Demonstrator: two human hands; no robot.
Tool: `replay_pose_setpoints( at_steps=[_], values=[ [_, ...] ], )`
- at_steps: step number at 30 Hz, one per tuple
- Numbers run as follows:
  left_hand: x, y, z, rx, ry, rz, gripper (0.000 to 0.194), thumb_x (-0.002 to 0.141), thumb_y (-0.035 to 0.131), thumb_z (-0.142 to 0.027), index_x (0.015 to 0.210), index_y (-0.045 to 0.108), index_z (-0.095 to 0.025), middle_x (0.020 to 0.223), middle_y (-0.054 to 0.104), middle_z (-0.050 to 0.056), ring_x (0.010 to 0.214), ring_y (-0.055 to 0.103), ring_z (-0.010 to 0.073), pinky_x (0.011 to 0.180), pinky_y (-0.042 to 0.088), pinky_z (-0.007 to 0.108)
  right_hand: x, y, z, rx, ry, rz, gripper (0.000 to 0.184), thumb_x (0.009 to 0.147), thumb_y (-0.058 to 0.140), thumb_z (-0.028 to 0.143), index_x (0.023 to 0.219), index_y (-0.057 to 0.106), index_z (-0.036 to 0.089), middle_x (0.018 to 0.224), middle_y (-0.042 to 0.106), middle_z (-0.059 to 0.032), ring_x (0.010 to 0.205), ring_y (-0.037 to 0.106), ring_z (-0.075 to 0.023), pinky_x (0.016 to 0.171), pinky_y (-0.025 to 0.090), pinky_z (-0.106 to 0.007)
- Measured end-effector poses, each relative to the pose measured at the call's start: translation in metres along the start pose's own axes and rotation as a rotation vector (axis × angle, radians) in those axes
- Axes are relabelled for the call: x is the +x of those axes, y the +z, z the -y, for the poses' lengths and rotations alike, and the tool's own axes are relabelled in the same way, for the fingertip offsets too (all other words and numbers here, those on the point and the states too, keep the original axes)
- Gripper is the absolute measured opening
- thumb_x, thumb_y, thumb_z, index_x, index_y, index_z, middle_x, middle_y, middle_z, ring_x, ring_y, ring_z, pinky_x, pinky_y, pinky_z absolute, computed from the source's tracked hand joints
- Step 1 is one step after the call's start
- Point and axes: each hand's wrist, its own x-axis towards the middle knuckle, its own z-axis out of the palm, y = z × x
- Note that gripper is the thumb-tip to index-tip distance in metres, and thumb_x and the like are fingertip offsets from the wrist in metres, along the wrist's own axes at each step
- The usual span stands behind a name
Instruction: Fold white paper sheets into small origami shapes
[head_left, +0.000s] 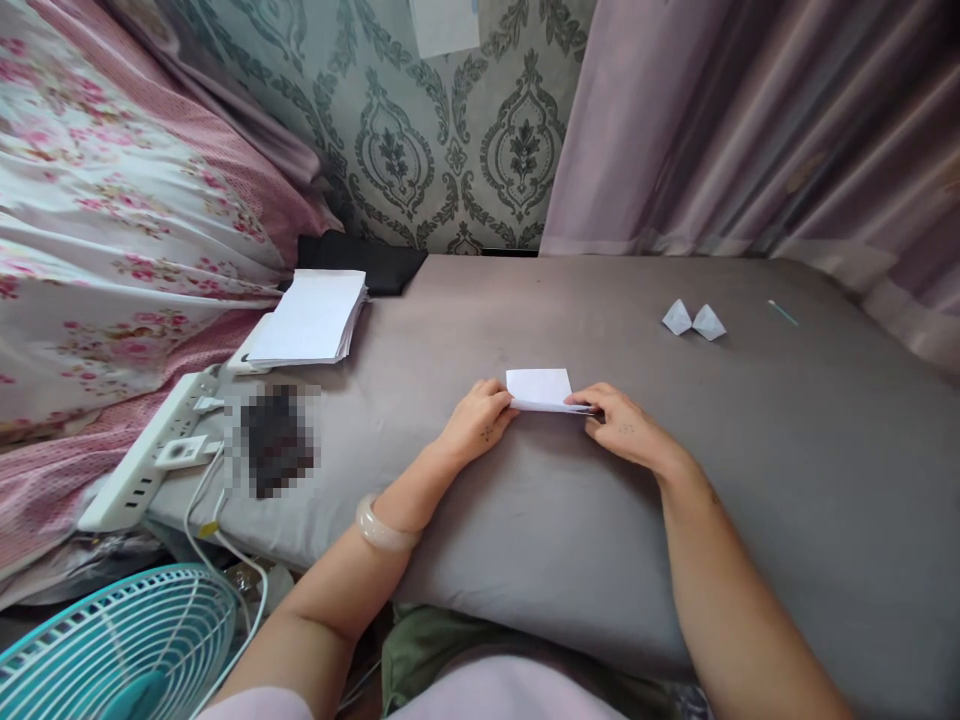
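Observation:
A folded sheet of white paper (538, 386) is held just above the grey surface, straight in front of me. My left hand (484, 415) pinches its left end between thumb and fingers. At the right end, my right hand (615, 425) grips the near folded edge with thumb below and fingers on top. The near edge looks creased into a narrow strip between the two hands. Beyond my right hand, a folded white paper shape (694, 320) with two pointed halves rests on the surface.
A stack of white paper (311, 315) lies at the back left beside a black folder-like item (375, 262). A white power strip (150, 455) with cables, a pixelated dark object (277, 440) and a teal fan (127, 650) are on the left. A thin green stick (784, 313) lies far right.

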Motion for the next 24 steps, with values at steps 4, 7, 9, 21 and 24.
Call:
replay_pose_setpoints(
  at_steps=[4,7,9,21,24],
  values=[
    [0.005,0.006,-0.001,-0.122,-0.152,-0.085,0.012,0.084,0.060,-0.026,0.079,0.064,-0.016,0.096,0.061,0.009,0.092,0.056,0.0212,0.086,0.048,0.036,0.004,0.007,0.003,-0.009,0.040,-0.039,0.022,0.081,0.054,0.031,0.094,0.069,0.022,0.102,0.062,-0.0062,0.086,0.058,-0.0186,0.080,0.044,-0.030],
    [0.009,0.008,-0.003,-0.202,-0.233,-0.126,0.018,0.085,0.059,-0.028,0.073,0.064,-0.015,0.091,0.060,0.009,0.087,0.057,0.0194,0.085,0.047,0.035,0.011,0.012,0.006,-0.029,0.144,-0.110,0.030,0.085,0.049,0.044,0.081,0.067,0.020,0.096,0.061,-0.0061,0.080,0.058,-0.0177,0.076,0.043,-0.031],
    [0.010,0.010,-0.003,-0.218,-0.266,-0.153,0.021,0.086,0.058,-0.028,0.071,0.063,-0.015,0.087,0.059,0.009,0.084,0.057,0.0187,0.085,0.047,0.036,0.014,0.015,0.008,-0.064,0.196,-0.157,0.034,0.086,0.047,0.047,0.073,0.064,0.020,0.094,0.060,-0.0056,0.079,0.057,-0.0174,0.075,0.042,-0.031],
    [0.012,0.028,-0.007,-0.095,-0.378,-0.283,0.019,0.084,0.057,-0.027,0.069,0.055,-0.015,0.093,0.051,0.010,0.095,0.050,0.0230,0.091,0.044,0.040,0.017,0.027,0.019,-0.253,0.319,-0.236,0.033,0.086,0.047,0.049,0.074,0.058,0.021,0.103,0.056,-0.0054,0.087,0.057,-0.0201,0.069,0.040,-0.032],
    [0.011,0.031,-0.007,-0.081,-0.364,-0.296,0.019,0.084,0.055,-0.025,0.068,0.052,-0.015,0.094,0.050,0.011,0.095,0.049,0.0228,0.091,0.044,0.040,0.017,0.027,0.022,-0.272,0.338,-0.233,0.033,0.086,0.046,0.050,0.074,0.058,0.022,0.103,0.056,-0.0053,0.087,0.057,-0.0203,0.067,0.039,-0.032]
  ],
)
